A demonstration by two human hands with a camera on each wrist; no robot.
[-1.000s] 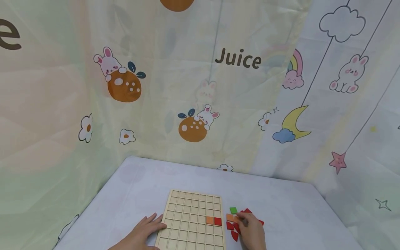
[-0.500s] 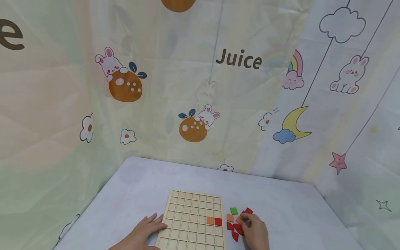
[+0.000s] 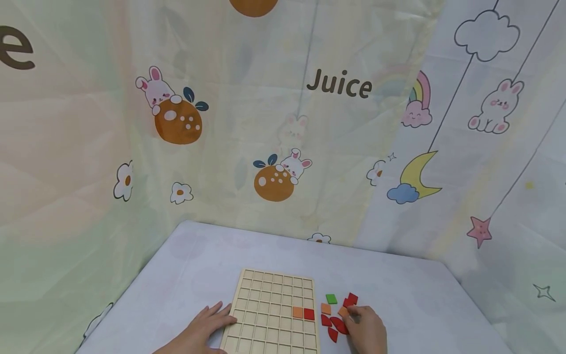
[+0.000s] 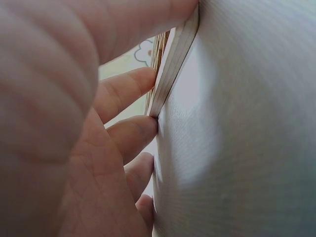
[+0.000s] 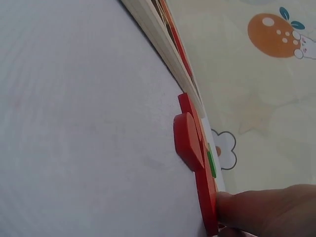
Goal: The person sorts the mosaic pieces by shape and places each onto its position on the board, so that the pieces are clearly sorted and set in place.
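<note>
A pale wooden grid board [image 3: 261,314] lies on the table, with one orange square and one red square [image 3: 309,314] in its cells. My left hand [image 3: 201,327] rests along the board's left edge, fingers spread; in the left wrist view its fingertips [image 4: 145,76] touch the board's side. Right of the board, my right hand [image 3: 368,328] pinches an orange square tile [image 3: 343,311] at the table surface. Another orange tile [image 3: 325,309] lies just left of it. In the right wrist view, the thumb [image 5: 266,210] is close beside the red pieces.
Around the right hand lie a green square [image 3: 331,299], red squares [image 3: 352,298] and several red curved pieces [image 3: 332,335]. In the right wrist view a red curved piece [image 5: 187,140] stands out in front. A patterned cloth [image 3: 274,123] hangs behind the table.
My right hand has shifted slightly right, and the orange tile under its fingertips has slid right, away from the other orange tile. More of the red pieces shows. The left hand stays put.
</note>
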